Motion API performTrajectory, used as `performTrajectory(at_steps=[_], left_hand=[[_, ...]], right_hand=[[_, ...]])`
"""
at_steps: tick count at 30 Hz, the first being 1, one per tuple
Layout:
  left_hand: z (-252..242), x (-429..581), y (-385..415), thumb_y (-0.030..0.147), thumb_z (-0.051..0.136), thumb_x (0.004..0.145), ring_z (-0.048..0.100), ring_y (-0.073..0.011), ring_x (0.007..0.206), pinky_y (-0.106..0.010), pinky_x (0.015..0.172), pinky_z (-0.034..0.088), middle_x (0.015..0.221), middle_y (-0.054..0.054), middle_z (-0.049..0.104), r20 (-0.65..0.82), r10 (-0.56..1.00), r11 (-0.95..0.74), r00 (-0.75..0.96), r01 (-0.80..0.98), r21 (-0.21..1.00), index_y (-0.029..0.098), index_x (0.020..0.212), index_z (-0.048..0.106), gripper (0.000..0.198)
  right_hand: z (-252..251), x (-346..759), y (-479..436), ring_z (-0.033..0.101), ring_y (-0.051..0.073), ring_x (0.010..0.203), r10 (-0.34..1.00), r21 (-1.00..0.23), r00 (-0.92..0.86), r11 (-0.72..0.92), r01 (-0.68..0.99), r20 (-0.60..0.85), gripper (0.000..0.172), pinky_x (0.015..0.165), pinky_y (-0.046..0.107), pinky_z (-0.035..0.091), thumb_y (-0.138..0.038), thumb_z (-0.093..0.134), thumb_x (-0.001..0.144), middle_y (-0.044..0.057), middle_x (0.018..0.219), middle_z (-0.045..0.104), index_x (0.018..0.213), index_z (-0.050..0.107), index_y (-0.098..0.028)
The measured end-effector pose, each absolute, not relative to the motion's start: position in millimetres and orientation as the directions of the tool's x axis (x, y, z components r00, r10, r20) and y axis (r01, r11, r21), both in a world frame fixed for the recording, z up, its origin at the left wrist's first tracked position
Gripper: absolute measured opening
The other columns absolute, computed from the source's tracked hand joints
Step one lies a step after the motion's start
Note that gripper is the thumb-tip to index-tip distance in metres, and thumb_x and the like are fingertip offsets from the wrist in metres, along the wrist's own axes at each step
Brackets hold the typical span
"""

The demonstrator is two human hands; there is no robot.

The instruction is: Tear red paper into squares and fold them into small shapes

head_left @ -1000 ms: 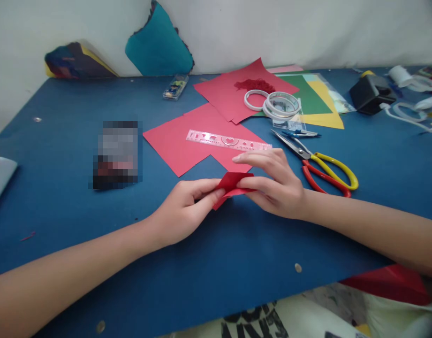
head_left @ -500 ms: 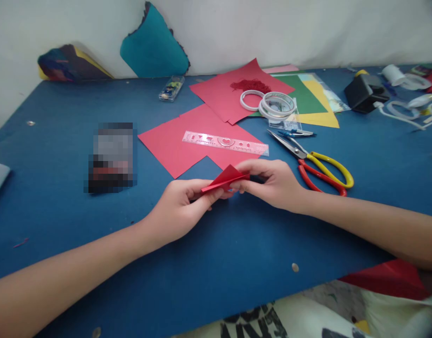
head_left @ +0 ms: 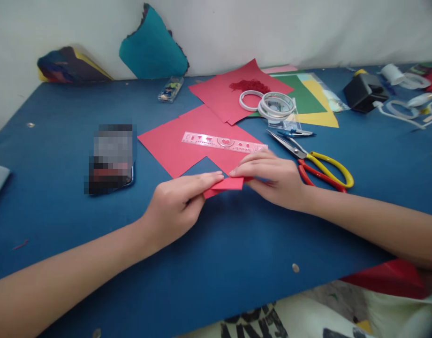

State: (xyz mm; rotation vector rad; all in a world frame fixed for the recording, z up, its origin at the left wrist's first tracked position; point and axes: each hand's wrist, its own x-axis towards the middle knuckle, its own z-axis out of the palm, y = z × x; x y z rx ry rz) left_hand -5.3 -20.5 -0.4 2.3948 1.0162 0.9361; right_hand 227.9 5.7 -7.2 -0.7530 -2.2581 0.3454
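Note:
A small folded piece of red paper (head_left: 227,184) is held between both hands above the blue table. My left hand (head_left: 182,199) grips its left end, the fingers over the top and the thumb below. On the right end, my right hand (head_left: 274,178) pinches the paper, with its fingers partly hiding it. Just beyond the hands lie larger red sheets (head_left: 166,143) with a pink see-through ruler (head_left: 223,142) on top. Scissors (head_left: 307,159) with one yellow and one red handle rest beside my right hand, blades partly open.
White tape rolls (head_left: 277,105) and red thread (head_left: 251,85) sit on another red sheet at the back. Green and yellow sheets (head_left: 312,94) lie beside them. A blurred-out phone (head_left: 131,173) is at left; a black box-shaped device (head_left: 365,93) with a white cable stands at back right.
The red paper has been turned in the hands; its raised pointed flap no longer shows and a flat folded strip faces me. Both hands have rolled over, fingers now on top.

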Motion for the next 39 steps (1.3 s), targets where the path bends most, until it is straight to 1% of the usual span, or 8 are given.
performTrajectory(at_steps=[3, 5, 7, 9, 12, 21, 28, 39], left_hand=[[-3.8, -14.0, -12.5, 0.006, 0.049, 0.085, 0.064, -0.0245, 0.108, -0.036, 0.084, 0.057, 0.118, -0.009, 0.066, 0.539, 0.393, -0.885, 0.745, 0.465, 0.003, 0.011, 0.113, 0.063, 0.032], [-4.2, -16.4, -8.4, 0.006, 0.047, 0.085, 0.064, -0.0264, 0.107, -0.036, 0.077, 0.059, 0.117, -0.011, 0.066, 0.461, 0.311, -0.894, 0.831, 0.42, -0.155, 0.007, 0.111, 0.063, 0.031], [-3.3, -15.9, -7.3, 0.006, 0.042, 0.085, 0.065, -0.0261, 0.105, -0.036, 0.075, 0.059, 0.117, -0.011, 0.066, 0.392, 0.292, -0.899, 0.872, 0.391, -0.199, 0.006, 0.11, 0.064, 0.033], [-2.1, -13.9, -9.1, 0.006, 0.04, 0.085, 0.066, -0.0267, 0.103, -0.037, 0.075, 0.059, 0.116, -0.012, 0.066, 0.357, 0.292, -0.899, 0.887, 0.382, -0.214, 0.005, 0.109, 0.064, 0.035], [-1.7, -10.7, -13.1, 0.008, 0.041, 0.084, 0.065, -0.0302, 0.104, -0.04, 0.076, 0.058, 0.114, -0.016, 0.067, 0.371, 0.323, -0.889, 0.871, 0.413, -0.196, 0.003, 0.108, 0.064, 0.034], [-8.3, -16.8, -3.8, 0.009, 0.047, 0.082, 0.063, -0.0245, 0.106, -0.039, 0.083, 0.053, 0.115, -0.01, 0.068, 0.412, 0.474, -0.878, 0.778, 0.449, 0.163, 0.013, 0.112, 0.062, 0.033], [-3.1, -12.2, -7.4, 0.017, 0.052, 0.082, 0.061, -0.0253, 0.106, -0.038, 0.082, 0.049, 0.113, -0.011, 0.067, 0.374, 0.505, -0.862, 0.778, 0.477, 0.17, 0.013, 0.116, 0.059, 0.035], [-4.4, -16.7, -6.6, 0.018, 0.045, 0.084, 0.058, -0.0292, 0.11, -0.044, 0.086, 0.048, 0.122, -0.011, 0.063, 0.32, 0.418, -0.904, 0.85, 0.425, 0.051, 0.017, 0.118, 0.061, 0.039]], right_hand=[[-6.6, 238.7, 10.8, 0.064, 0.014, 0.1, 0.31, 0.028, -0.701, 0.904, 0.426, 0.642, 0.022, 0.092, 0.036, 0.041, -0.015, 0.048, 0.094, 0.0, 0.105, 0.071, 0.105, 0.065, -0.024], [-4.9, 243.6, 12.4, 0.062, 0.016, 0.107, 0.232, 0.19, -0.793, 0.897, 0.398, 0.563, 0.024, 0.095, 0.038, 0.041, -0.015, 0.045, 0.095, 0.001, 0.111, 0.069, 0.11, 0.063, -0.022], [-1.9, 246.1, 11.2, 0.058, 0.02, 0.115, 0.246, 0.247, -0.891, 0.902, 0.355, 0.381, 0.029, 0.097, 0.042, 0.042, -0.012, 0.04, 0.096, 0.005, 0.121, 0.065, 0.116, 0.06, -0.016], [1.5, 246.7, 8.0, 0.052, 0.024, 0.123, 0.304, 0.237, -0.927, 0.905, 0.353, 0.22, 0.034, 0.098, 0.049, 0.043, -0.011, 0.034, 0.097, 0.008, 0.13, 0.058, 0.123, 0.056, -0.012], [4.5, 246.8, 3.9, 0.048, 0.028, 0.127, 0.358, 0.229, -0.919, 0.893, 0.388, 0.162, 0.038, 0.098, 0.056, 0.041, -0.011, 0.029, 0.097, 0.011, 0.135, 0.052, 0.128, 0.051, -0.011], [-2.0, 247.9, 17.4, 0.061, 0.019, 0.112, 0.321, 0.047, -0.891, 0.934, 0.353, 0.323, 0.027, 0.097, 0.041, 0.045, -0.015, 0.041, 0.096, 0.01, 0.12, 0.064, 0.115, 0.06, -0.014], [-6.1, 241.0, 16.7, 0.064, 0.018, 0.105, 0.445, -0.139, -0.796, 0.893, 0.427, 0.411, 0.023, 0.091, 0.036, 0.047, -0.019, 0.044, 0.095, 0.008, 0.109, 0.07, 0.105, 0.064, -0.015], [5.2, 243.2, 8.3, 0.062, 0.02, 0.108, 0.337, 0.098, -0.902, 0.923, 0.373, 0.27, 0.03, 0.099, 0.045, 0.041, -0.028, 0.042, 0.097, 0.009, 0.12, 0.065, 0.117, 0.061, -0.015]])
